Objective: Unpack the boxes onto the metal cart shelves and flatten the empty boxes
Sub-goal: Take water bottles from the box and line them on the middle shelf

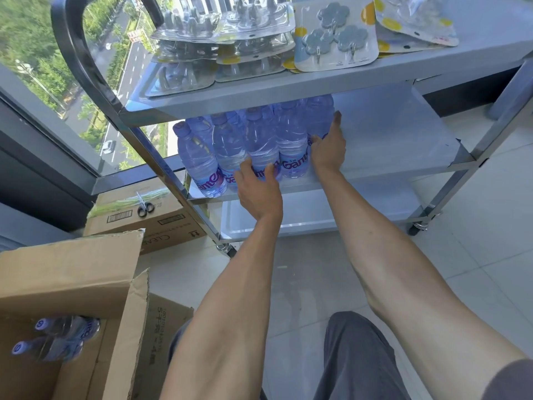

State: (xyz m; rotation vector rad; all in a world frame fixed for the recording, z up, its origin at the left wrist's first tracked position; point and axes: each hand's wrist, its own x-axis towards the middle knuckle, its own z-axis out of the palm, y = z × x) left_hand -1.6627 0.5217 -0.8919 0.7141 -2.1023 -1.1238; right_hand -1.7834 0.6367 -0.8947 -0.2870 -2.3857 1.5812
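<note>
Pale floor tiles (476, 255) and a tall window (43, 82) frame the metal cart (288, 99). Upright water bottles (219, 145) fill the left end of its middle shelf (389, 134), up to the front edge. Both hands are spread and pressed flat on the cluster: the left hand (259, 192) against the front bottles, the right hand (328, 145) against the cluster's right side. Hook packs (336, 39) cover the top shelf. An open box (72, 272) at lower left holds more bottles (57, 339); scissors (144, 204) lie on a closed box (161, 223) beside the cart.

Bare middle shelf (389, 134) right of the bottles (259, 142), top shelf (288, 93) close overhead.
</note>
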